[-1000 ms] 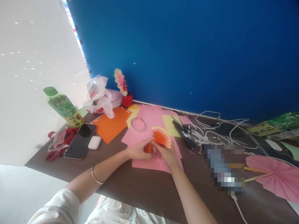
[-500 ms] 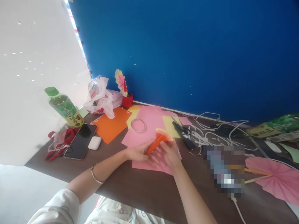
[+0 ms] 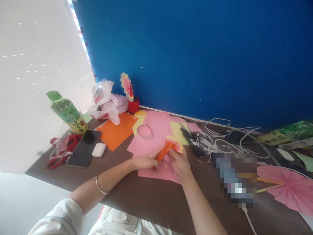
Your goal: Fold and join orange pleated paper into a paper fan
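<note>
Orange pleated paper [image 3: 167, 147] is held between left fingers [image 3: 155, 153] and right fingers [image 3: 173, 154]; green bottle label [image 3: 71, 116] too blurred to read.

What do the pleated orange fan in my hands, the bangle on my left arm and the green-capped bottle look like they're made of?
Orange fan: seemingly matte paper, judging by its crisp folds. Bangle: probably polished metal, given its silvery shine. Bottle: likely clear plastic, since its upper part looks see-through.
</note>
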A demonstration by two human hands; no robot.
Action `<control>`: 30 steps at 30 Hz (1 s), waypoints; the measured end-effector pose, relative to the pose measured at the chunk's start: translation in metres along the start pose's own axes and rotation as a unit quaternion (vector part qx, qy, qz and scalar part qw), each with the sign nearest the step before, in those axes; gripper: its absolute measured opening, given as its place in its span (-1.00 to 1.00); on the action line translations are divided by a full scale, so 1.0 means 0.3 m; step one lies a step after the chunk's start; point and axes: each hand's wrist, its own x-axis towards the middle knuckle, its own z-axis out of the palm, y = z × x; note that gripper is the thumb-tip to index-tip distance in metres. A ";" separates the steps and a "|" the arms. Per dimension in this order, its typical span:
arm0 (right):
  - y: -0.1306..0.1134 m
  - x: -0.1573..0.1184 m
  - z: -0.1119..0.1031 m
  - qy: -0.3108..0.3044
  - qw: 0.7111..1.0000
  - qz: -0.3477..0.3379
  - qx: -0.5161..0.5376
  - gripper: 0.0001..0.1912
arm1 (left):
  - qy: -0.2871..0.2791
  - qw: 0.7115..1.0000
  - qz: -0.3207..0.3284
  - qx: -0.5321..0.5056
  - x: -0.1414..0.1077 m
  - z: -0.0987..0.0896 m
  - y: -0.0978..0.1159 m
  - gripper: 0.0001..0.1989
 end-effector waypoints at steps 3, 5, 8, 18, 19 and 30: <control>0.006 0.005 -0.006 0.006 1.000 -0.004 0.015 -0.68 | 0.078 0.995 0.041 0.055 0.005 0.010 -0.017 -0.42; 0.004 0.007 -0.008 0.003 0.999 -0.004 0.035 -0.68 | 0.121 0.988 0.045 0.087 0.009 0.014 -0.027 -0.46; -0.011 0.010 -0.005 -0.005 0.999 -0.011 0.048 -0.67 | 0.146 0.980 0.059 0.118 0.011 0.019 -0.029 -0.53; -0.021 0.003 0.004 0.036 0.994 -0.087 -0.055 -0.79 | 0.225 0.949 0.114 0.190 0.014 0.026 -0.028 -0.59; -0.021 0.001 0.006 0.034 0.995 -0.082 -0.054 -0.80 | 0.226 0.948 0.110 0.196 0.013 0.026 -0.028 -0.59; -0.007 0.003 -0.009 0.027 0.989 -0.133 -0.063 -0.75 | 0.254 0.871 0.026 0.419 -0.005 0.032 0.003 -0.60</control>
